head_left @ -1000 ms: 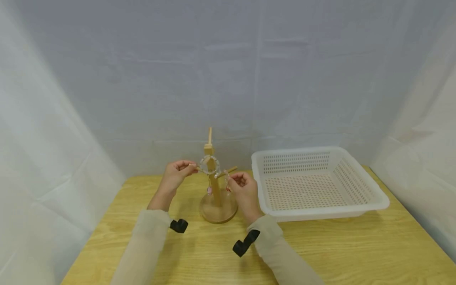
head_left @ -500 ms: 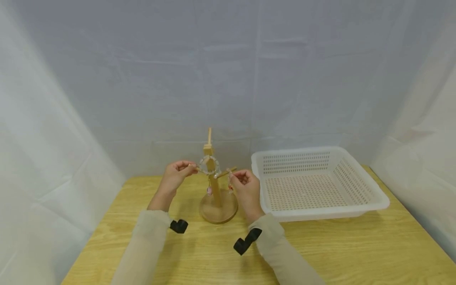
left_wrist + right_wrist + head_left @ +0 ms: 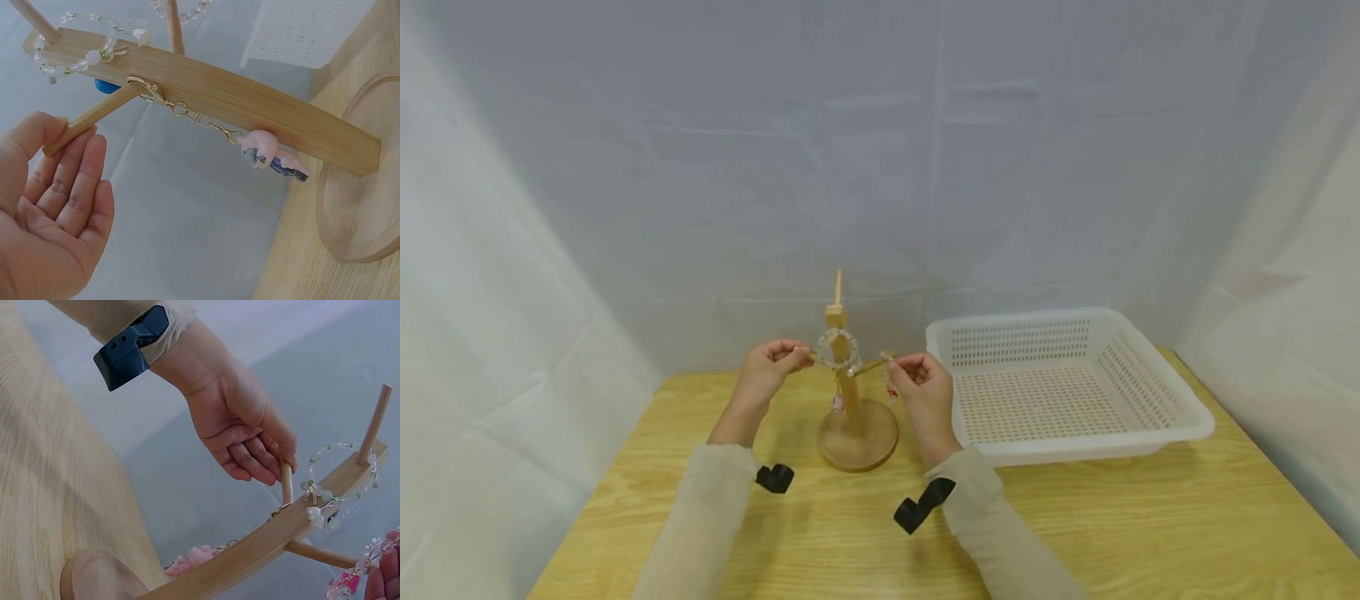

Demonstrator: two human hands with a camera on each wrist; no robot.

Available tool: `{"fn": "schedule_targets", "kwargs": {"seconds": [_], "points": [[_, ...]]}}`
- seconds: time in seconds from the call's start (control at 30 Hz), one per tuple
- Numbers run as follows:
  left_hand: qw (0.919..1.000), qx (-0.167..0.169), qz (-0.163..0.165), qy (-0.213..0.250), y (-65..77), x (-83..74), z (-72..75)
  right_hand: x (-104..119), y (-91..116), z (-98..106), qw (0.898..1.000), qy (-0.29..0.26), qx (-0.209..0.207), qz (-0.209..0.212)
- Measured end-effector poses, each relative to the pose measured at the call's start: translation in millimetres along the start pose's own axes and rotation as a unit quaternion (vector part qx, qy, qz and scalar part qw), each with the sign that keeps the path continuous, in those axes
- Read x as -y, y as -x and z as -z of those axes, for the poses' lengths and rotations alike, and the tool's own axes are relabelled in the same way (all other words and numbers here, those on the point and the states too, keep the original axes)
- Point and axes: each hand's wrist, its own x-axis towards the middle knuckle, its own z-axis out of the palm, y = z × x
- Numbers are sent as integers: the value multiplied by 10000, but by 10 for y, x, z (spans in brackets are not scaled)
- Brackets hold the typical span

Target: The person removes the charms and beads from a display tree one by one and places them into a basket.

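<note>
My left hand (image 3: 765,375) pinches the end of the left peg (image 3: 94,119) on a wooden jewelry stand (image 3: 852,408). A gold chain keychain (image 3: 181,109) with a pink charm (image 3: 259,145) hangs from that peg, close to the post. My right hand (image 3: 927,400) pinches a clear beaded bracelet (image 3: 375,549) with a pink-and-red charm (image 3: 348,584); it overlaps the outer end of the right peg (image 3: 322,555). Another bracelet (image 3: 81,64), with clear and green beads and a white flower, hangs from the upper front peg (image 3: 375,425). Most of my right hand lies outside the right wrist view.
A white slotted plastic basket (image 3: 1067,454) stands on the wooden table (image 3: 820,533), right of the stand and close beside my right hand. Behind the table hangs a grey-white cloth (image 3: 880,167). The stand's round base (image 3: 857,454) rests on the table.
My right hand has moved slightly right with the beaded bracelet, toward the outer end of the right peg. My left hand keeps its pinch on the left peg.
</note>
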Motion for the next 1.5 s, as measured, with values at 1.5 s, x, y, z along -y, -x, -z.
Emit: {"fn": "schedule_targets", "kwargs": {"seconds": [1.5], "points": [[10000,-21,4,80,15,-4,-5,249,-202,544,9996,138,-227,59]]}}
